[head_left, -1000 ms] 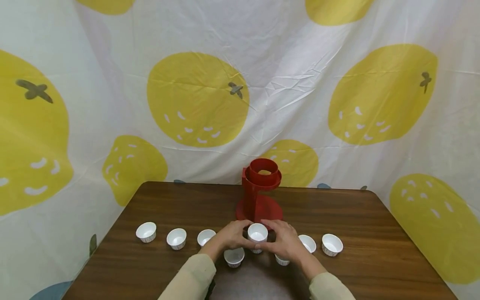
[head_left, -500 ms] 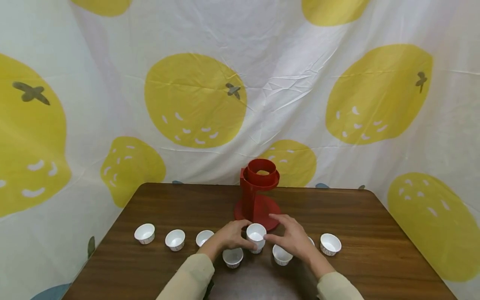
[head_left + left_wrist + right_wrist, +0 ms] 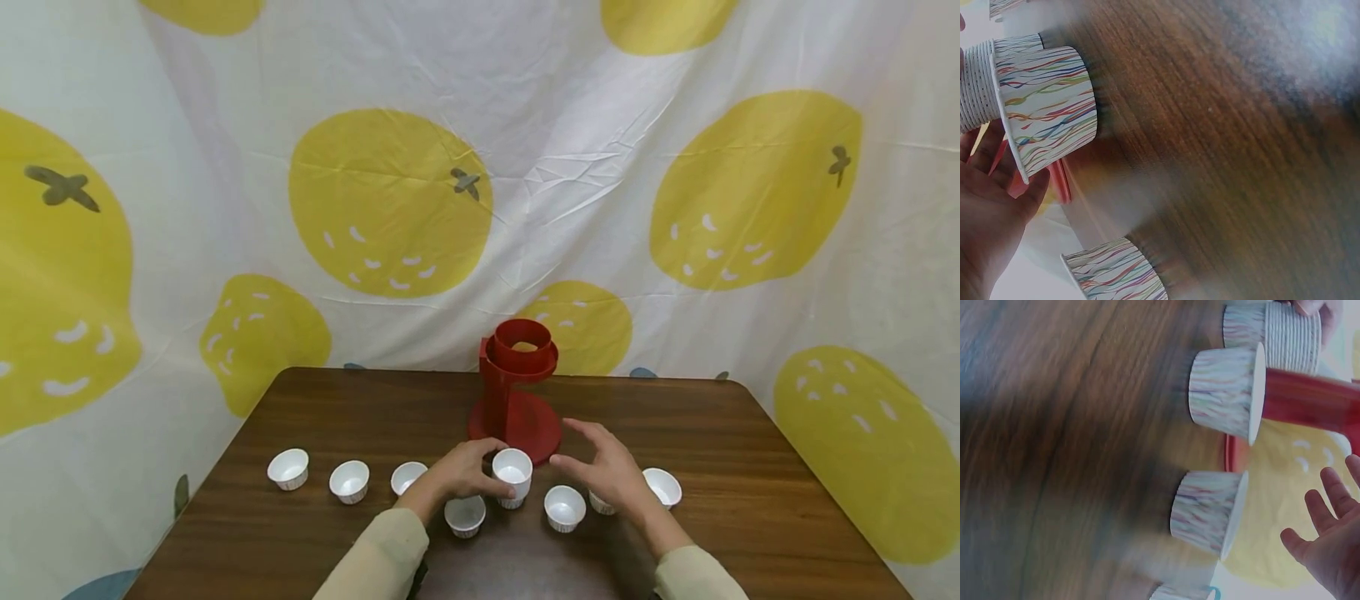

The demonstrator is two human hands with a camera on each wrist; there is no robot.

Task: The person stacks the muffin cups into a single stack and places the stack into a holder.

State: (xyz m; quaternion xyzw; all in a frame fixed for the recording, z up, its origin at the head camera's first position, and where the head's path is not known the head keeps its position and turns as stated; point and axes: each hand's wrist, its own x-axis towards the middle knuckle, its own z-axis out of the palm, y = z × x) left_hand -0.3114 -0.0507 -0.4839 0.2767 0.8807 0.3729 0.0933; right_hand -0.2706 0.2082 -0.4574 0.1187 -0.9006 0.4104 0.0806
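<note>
A stack of white paper baking cups (image 3: pixel 513 477) stands near the middle of the table. My left hand (image 3: pixel 467 471) grips it from the left, with thumb and forefinger round its side. Many rims show one above another on the stack (image 3: pixel 1293 339) in the right wrist view. My right hand (image 3: pixel 603 467) is held apart from the stack on its right, fingers spread and holding nothing. Below it sits a single baking cup (image 3: pixel 565 509), and another cup (image 3: pixel 602 503) is partly hidden by the hand. One more cup (image 3: pixel 465 517) stands just in front of the left hand.
Behind the stack rises a red stand (image 3: pixel 517 392) with a ring-shaped top and round base. More single cups stand in a row at the left, such as the outermost cup (image 3: pixel 288 469). A cup (image 3: pixel 663 487) stands at the right. A lemon-print cloth (image 3: pixel 570 208) hangs behind the wooden table (image 3: pixel 750 533).
My right hand has let go of the stack and moved away to the right, uncovering the single cup in front of it. The left hand keeps its grip on the stack.
</note>
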